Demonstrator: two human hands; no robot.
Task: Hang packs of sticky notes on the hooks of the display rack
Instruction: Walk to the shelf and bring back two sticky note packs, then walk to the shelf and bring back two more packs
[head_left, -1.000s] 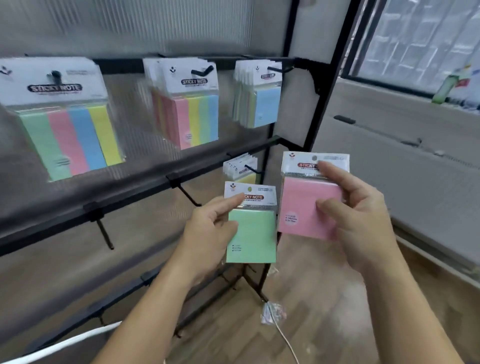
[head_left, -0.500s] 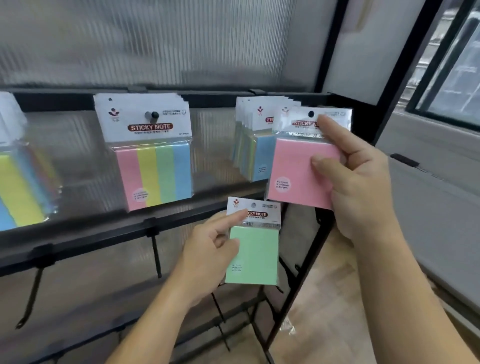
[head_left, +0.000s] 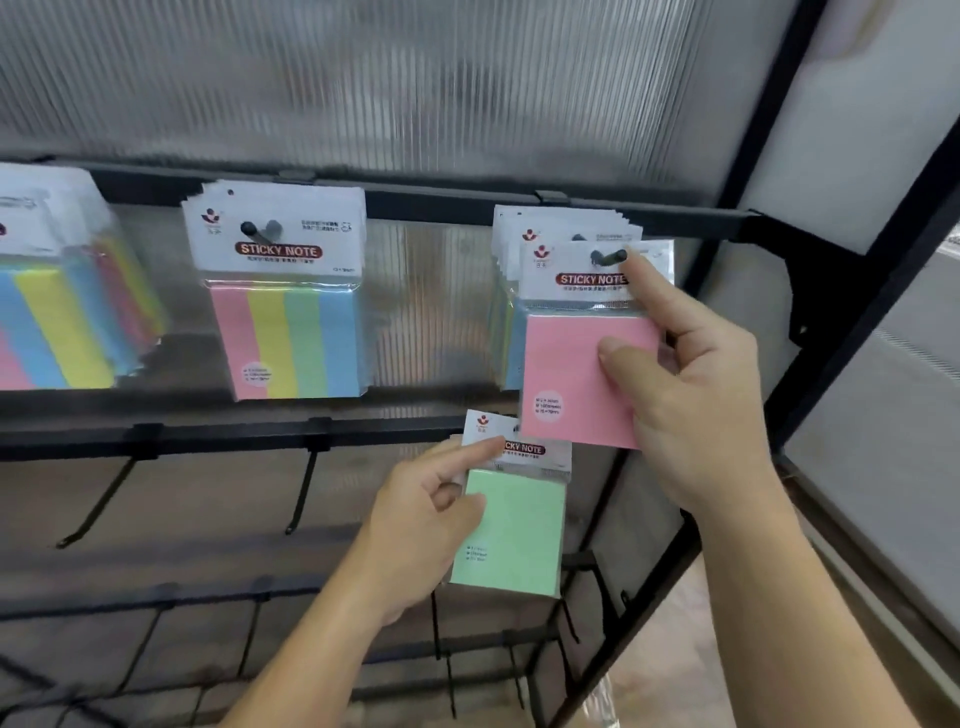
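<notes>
Progress: the pink pack (head_left: 571, 374), held short of the rack half a second back, now has its header hole over the top-right hook (head_left: 609, 256), whose tip pokes through. I'd judge it all but hung. The right hand (head_left: 696, 395) pinches it, forefinger on the header and thumb on the pink face. Below that hook the left hand (head_left: 415, 530) grips the green pack (head_left: 514, 530), which is not yet hung.

Count: two packs in hand. Three loaded stacks: the rear stack (head_left: 506, 291) on that hook, the middle stack (head_left: 285, 322) and the far stack (head_left: 62, 322) to its left. Two bare hooks (head_left: 301, 493) lower left; others are too blurred to count.
</notes>
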